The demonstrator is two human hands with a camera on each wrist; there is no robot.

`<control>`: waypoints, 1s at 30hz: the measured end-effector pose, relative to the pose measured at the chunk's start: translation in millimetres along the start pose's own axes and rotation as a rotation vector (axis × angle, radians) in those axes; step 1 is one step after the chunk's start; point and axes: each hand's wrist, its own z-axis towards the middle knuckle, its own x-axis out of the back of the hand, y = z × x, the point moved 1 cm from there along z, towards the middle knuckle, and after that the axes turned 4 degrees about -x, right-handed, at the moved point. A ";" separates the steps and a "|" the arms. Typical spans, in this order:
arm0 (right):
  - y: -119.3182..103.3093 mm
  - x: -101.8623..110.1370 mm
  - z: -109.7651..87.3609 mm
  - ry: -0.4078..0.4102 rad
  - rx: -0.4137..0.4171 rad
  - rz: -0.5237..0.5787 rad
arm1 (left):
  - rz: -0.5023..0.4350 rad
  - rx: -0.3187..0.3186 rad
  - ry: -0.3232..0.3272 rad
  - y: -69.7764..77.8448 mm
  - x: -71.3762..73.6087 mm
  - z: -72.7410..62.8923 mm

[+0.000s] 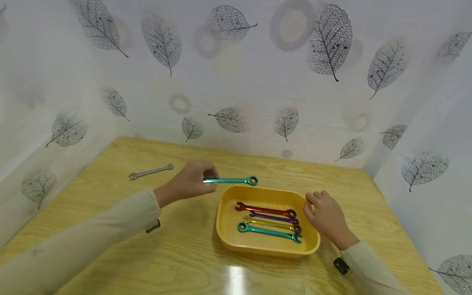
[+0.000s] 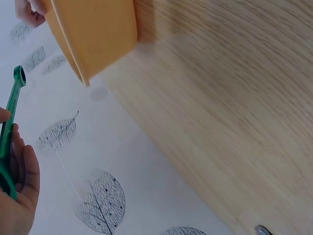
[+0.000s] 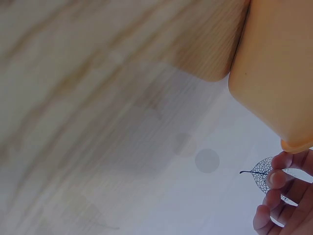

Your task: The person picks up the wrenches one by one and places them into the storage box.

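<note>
My left hand (image 1: pixel 191 178) grips a teal combination wrench (image 1: pixel 232 180) by its shaft. The wrench is held above the table near the far left corner of a yellow plastic bin (image 1: pixel 258 250), its ring end pointing right. In the left wrist view this wrench (image 2: pixel 13 100) looks green and lies between thumb and fingers. My right hand (image 1: pixel 328 215) holds the bin's right rim; in the right wrist view its fingertips (image 3: pixel 281 161) meet the rim's outer edge. Inside the bin lie a red wrench (image 1: pixel 265 210), a purple wrench (image 1: pixel 273 217), a yellow wrench (image 1: pixel 271 223) and another teal wrench (image 1: pixel 269 232).
A silver open-end wrench (image 1: pixel 151 171) lies on the wooden table (image 1: pixel 184 262), left of the bin and behind the left forearm. White cloth (image 1: pixel 239 82) printed with leaves stands around the table's back and sides.
</note>
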 end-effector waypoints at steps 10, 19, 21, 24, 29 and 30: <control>0.1 0.8 2.2 -0.001 0.001 -0.003 | 0.000 -0.031 -0.087 16.4 -22.8 17.9; 0.3 0.5 1.4 -0.008 -0.014 0.003 | 0.006 -0.103 -0.185 34.0 -45.0 31.6; 0.3 0.4 1.2 -0.008 -0.015 0.003 | 0.007 -0.121 -0.203 36.9 -49.7 33.2; 0.3 0.5 0.7 -0.005 -0.013 0.003 | 0.019 -0.141 -0.227 40.4 -56.3 34.8; 0.6 0.6 0.4 0.003 -0.007 0.001 | 0.039 -0.156 -0.271 46.6 -66.3 37.6; 0.7 0.5 0.3 0.004 -0.006 0.001 | 0.038 -0.152 -0.284 48.2 -68.0 38.1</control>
